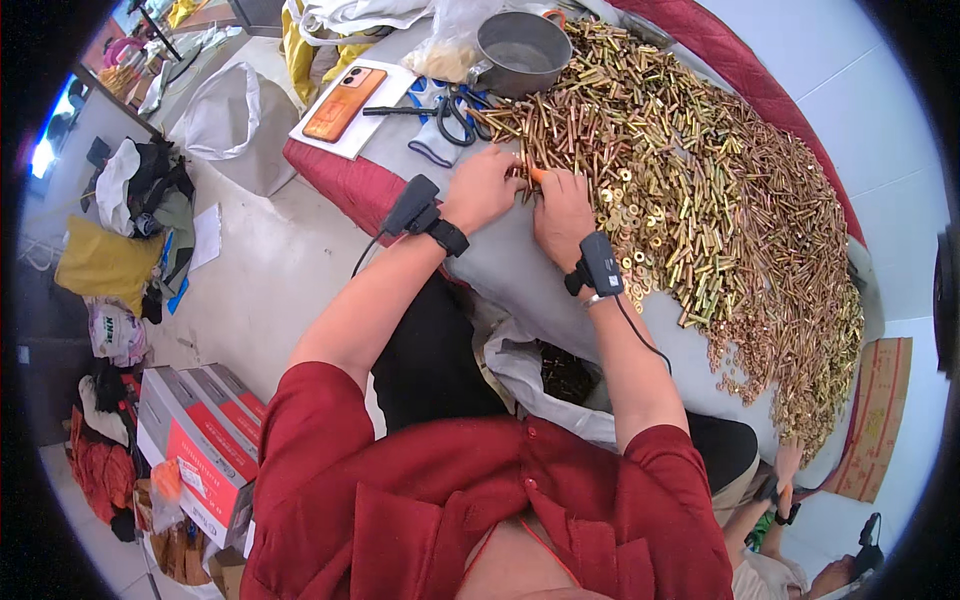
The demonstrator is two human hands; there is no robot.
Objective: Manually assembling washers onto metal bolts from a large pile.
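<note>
My left hand (484, 188) and my right hand (563, 212) meet at the near left edge of a large heap of brass-coloured metal rods or tubes (690, 150). The fingers of both are bent and pinched together, fingertips almost touching. A small orange piece (538, 174) shows at the fingertips of my right hand; whether it is held or worn on a finger I cannot tell. What my left fingers pinch is too small to make out. Flat round washers (630, 215) lie just right of my right hand. Black-handled scissors (455, 122) rest on a blue-and-white glove (436, 150) beyond my left hand.
A grey metal pot (523, 55) stands at the back, beside an orange phone (345, 104) on white paper. Small ring-like pieces (745, 365) spread at the right. A white sack (240, 125) and boxes (195, 440) sit on the left floor. Another person's hands (786, 480) reach the heap's near right end.
</note>
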